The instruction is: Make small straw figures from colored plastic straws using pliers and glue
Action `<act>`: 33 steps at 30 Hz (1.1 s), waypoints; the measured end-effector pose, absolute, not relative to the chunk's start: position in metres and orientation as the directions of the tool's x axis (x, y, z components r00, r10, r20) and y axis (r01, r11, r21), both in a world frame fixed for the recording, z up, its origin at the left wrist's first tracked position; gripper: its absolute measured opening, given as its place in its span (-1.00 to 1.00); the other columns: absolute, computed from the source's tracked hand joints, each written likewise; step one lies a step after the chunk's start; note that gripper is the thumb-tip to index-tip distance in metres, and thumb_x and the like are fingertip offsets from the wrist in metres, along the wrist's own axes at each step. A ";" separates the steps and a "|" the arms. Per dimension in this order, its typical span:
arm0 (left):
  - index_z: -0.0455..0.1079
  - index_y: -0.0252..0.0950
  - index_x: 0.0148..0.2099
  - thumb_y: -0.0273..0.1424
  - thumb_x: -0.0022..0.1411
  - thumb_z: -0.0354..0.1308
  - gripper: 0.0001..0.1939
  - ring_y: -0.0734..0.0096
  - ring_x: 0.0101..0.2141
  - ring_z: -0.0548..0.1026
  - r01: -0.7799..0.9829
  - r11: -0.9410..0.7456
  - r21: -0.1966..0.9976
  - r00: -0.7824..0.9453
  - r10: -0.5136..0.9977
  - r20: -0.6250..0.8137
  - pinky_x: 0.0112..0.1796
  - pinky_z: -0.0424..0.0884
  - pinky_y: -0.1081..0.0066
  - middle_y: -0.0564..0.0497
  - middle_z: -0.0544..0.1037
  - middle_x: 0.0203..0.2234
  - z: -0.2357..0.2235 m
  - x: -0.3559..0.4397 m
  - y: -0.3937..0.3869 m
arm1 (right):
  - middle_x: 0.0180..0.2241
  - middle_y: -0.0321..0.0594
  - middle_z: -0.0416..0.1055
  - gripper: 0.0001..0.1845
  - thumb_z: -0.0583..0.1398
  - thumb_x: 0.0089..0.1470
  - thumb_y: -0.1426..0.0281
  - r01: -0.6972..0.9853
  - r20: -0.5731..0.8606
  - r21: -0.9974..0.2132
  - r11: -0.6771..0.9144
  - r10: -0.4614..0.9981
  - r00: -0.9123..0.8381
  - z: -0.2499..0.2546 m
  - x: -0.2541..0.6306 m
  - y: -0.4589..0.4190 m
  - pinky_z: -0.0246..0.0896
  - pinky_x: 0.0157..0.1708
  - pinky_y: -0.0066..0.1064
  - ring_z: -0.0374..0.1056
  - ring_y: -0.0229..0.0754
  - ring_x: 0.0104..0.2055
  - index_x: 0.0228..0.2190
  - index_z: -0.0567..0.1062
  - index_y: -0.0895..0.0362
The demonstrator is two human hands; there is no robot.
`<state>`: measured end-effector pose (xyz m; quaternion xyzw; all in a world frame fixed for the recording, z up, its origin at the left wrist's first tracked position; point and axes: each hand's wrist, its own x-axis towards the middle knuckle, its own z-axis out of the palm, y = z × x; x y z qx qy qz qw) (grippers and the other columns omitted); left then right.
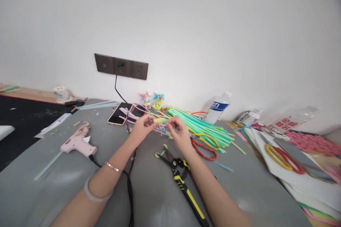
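Between my two hands is a small yellow-green pipe cleaner piece [159, 121], too small to make out its shape. My left hand [143, 126] pinches its left end between thumb and fingers. At its right end, the fingertips of my right hand [178, 129] close on it. Both hands are above the grey table [106, 170]. Below them lie wire pliers [183, 181] with yellow and black handles, jaws apart, next to small green round pieces [157, 155]. A bundle of green and yellow pipe cleaners [205, 127] spreads out behind my right hand.
A pink glue gun [78, 142] lies left, its black cord [129, 188] crossing the table. A phone [119, 114] is behind my left hand. Red-and-yellow scissors [205, 149] lie right. Two small figures [158, 101] and a bottle [217, 108] stand by the wall. Papers [269, 152] lie far right.
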<state>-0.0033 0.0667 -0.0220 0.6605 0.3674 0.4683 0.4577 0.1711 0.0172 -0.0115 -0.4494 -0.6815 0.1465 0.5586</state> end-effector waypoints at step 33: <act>0.41 -0.29 -0.28 -0.25 0.09 0.25 -0.78 0.36 -0.39 0.53 0.068 -0.396 0.916 0.359 0.866 0.348 -0.34 0.39 0.42 0.01 0.58 -0.43 -0.015 -0.001 0.059 | -0.53 -0.36 0.22 -0.68 0.27 0.01 0.11 0.108 0.412 -0.911 0.398 0.894 0.178 -0.015 0.175 0.025 0.12 -0.46 -0.42 0.15 -0.26 -0.49 -0.45 0.34 0.08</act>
